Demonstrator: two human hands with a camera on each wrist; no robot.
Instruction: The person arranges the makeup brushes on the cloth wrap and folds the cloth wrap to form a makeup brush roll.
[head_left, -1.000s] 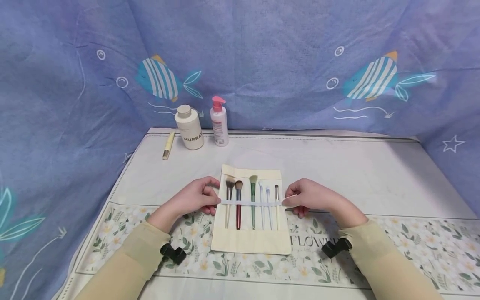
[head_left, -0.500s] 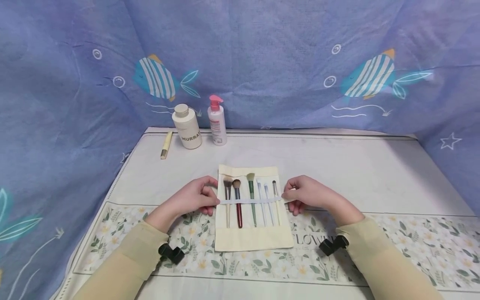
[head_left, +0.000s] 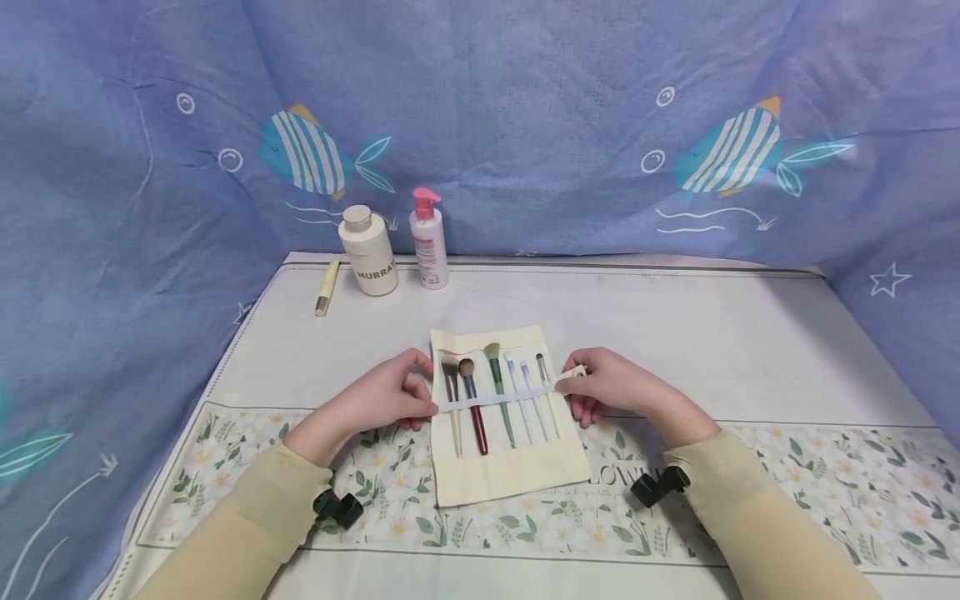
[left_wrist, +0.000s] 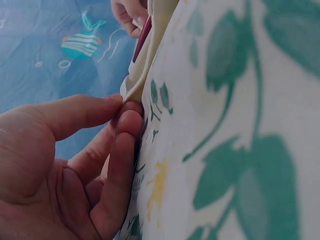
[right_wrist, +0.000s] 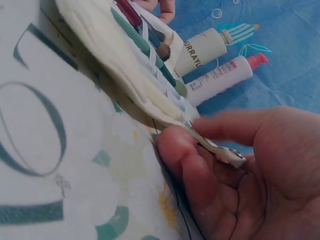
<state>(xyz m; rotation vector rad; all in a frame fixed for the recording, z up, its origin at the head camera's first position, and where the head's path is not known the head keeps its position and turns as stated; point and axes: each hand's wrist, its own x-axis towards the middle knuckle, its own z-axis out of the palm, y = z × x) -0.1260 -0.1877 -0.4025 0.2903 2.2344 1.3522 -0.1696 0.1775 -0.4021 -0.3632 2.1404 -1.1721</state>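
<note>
A cream fabric makeup brush roll (head_left: 510, 479) lies spread out, slightly turned, on the tablecloth between both hands. Across it runs a white elastic band (head_left: 487, 400) over several brushes, among them a red-handled brush (head_left: 478, 432) and a green brush (head_left: 498, 387). The left hand (head_left: 393, 392) pinches the roll's left edge; in the left wrist view, thumb and fingers meet on the fabric edge (left_wrist: 135, 85). At the opposite side the right hand (head_left: 611, 383) pinches the right edge, where a small tab (right_wrist: 230, 157) with a metal snap sticks out between thumb and fingers.
Behind the roll on the left stand a cream bottle (head_left: 367, 254) and a pump bottle (head_left: 430, 250) with a pink top. A pale yellow tube (head_left: 327, 287) lies beside them. The flowered tablecloth (head_left: 675, 333) ends at a blue fish-print curtain (head_left: 510, 125).
The roll has turned a little, its right side swinging away from the person. The tab at the right hand now points up and outward. Both hands keep their grip; the head view has shifted slightly.
</note>
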